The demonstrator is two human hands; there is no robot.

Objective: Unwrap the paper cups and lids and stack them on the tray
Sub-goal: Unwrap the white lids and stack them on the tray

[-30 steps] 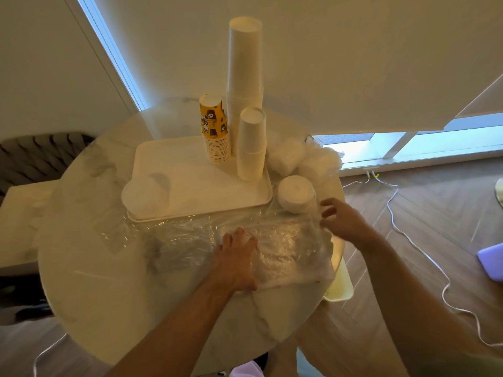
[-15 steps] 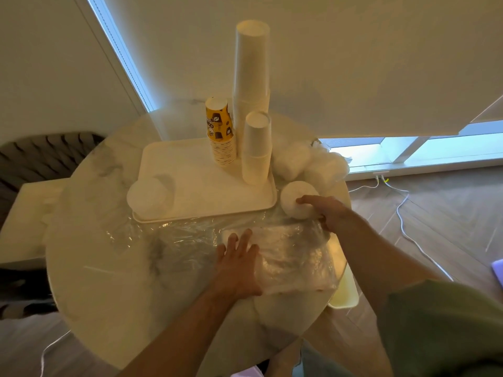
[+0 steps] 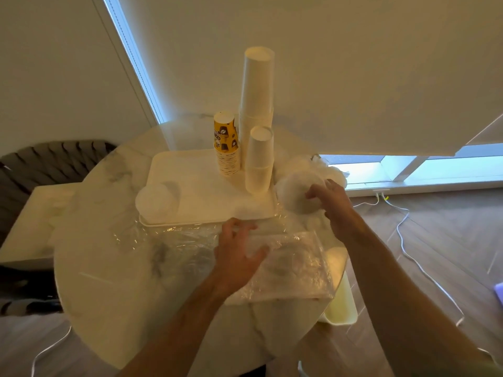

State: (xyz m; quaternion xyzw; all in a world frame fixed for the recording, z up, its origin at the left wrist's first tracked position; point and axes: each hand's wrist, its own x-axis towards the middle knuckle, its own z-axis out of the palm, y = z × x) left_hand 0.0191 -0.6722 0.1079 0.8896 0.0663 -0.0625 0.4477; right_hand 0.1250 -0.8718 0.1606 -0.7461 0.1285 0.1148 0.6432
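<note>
A cream tray (image 3: 201, 191) lies on the round marble table. On it stand a tall white cup stack (image 3: 257, 85), a shorter white cup stack (image 3: 260, 161) and a yellow printed cup stack (image 3: 226, 144). A pile of white lids (image 3: 156, 200) sits at the tray's left corner. My right hand (image 3: 330, 205) grips a wrapped stack of white lids (image 3: 295, 193) just off the tray's right edge. My left hand (image 3: 239, 254) rests with spread fingers on crumpled clear plastic wrap (image 3: 294, 268) in front of the tray.
More wrapped white lids (image 3: 330, 170) lie behind my right hand. A pale yellow bin (image 3: 340, 308) stands below the table's right edge. White cables (image 3: 402, 240) run across the wooden floor. A dark chair (image 3: 40, 164) is at the left.
My right hand reached from the plastic wrap to the wrapped lid stack, closed on it and lifted it toward the tray. My left hand stays on the wrap.
</note>
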